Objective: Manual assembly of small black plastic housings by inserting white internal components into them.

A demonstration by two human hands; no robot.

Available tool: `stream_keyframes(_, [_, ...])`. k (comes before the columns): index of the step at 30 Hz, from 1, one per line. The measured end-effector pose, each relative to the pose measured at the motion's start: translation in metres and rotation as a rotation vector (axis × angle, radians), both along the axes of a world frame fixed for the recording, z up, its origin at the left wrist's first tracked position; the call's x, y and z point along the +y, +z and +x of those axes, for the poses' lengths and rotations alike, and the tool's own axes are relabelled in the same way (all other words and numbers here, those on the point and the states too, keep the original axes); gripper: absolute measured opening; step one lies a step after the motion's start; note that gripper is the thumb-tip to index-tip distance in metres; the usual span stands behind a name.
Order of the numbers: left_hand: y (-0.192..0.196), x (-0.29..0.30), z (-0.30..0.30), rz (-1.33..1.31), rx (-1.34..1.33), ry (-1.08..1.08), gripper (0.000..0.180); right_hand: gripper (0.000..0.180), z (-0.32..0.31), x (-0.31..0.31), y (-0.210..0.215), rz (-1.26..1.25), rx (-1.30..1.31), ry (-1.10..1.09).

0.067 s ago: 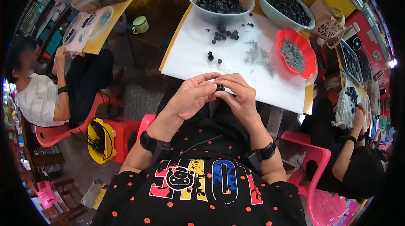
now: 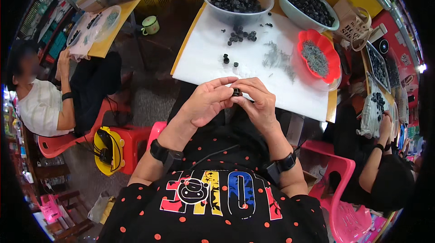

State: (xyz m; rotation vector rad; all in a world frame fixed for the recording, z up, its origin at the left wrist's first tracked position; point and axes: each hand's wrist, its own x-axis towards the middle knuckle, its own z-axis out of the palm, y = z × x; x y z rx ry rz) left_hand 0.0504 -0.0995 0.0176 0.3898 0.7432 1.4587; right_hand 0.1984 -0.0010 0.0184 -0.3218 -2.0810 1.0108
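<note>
A small black round plastic part point(image 2: 236, 92) is pinched between the fingertips of both my hands, just off the near edge of the white-covered table point(image 2: 204, 61). My left hand point(image 2: 209, 102) grips it from the left, and my right hand point(image 2: 257, 102) closes on it from the other side. Fingers hide much of its shape. Beyond my hands, two loose black pieces point(image 2: 226, 59) stand on the white sheet, with a small cluster of similar black parts point(image 2: 242, 36) farther back. Thin grey pieces point(image 2: 276, 57) lie scattered to the right.
At the back stand a clear bowl point(image 2: 206, 5) and a pale green basin point(image 2: 335, 26), both full of black parts. A red scalloped dish point(image 2: 334, 52) holds grey pieces. Co-workers sit at left point(image 2: 43, 100) and right point(image 2: 385, 175). A pink chair point(image 2: 346, 170) stands nearby.
Hardly anything differs. The black part has turned or shifted slightly between my fingertips.
</note>
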Motion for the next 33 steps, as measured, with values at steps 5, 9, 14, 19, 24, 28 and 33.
stream_keyframes(5, [-0.001, 0.007, -0.004, -0.105, 0.096, -0.002, 0.044, 0.029, -0.001, 0.007, -0.006, 0.035, -0.040, -0.040])
stream_keyframes(9, [-0.008, 0.010, -0.007, -0.095, 0.263, -0.008, 0.043, 0.030, 0.001, 0.014, -0.006, 0.152, -0.115, -0.037])
stream_keyframes(14, [-0.012, 0.014, -0.006, -0.173, 0.113, 0.028, 0.042, 0.031, 0.001, 0.017, -0.006, 0.206, -0.095, -0.038])
stream_keyframes(19, [-0.011, 0.022, -0.002, -0.073, -0.097, -0.031, 0.041, 0.028, 0.001, 0.010, 0.003, -0.030, -0.047, -0.094])
stream_keyframes(24, [0.000, 0.033, 0.003, -0.079, -0.100, -0.063, 0.043, 0.024, 0.007, 0.020, 0.003, -0.178, 0.017, -0.056])
stream_keyframes(28, [0.007, 0.045, 0.006, -0.123, -0.028, -0.091, 0.048, 0.021, 0.010, 0.024, 0.000, -0.088, 0.032, -0.116])
stream_keyframes(33, [0.007, 0.059, 0.005, -0.171, 0.055, -0.111, 0.053, 0.021, 0.011, 0.033, -0.005, -0.091, 0.069, -0.150])
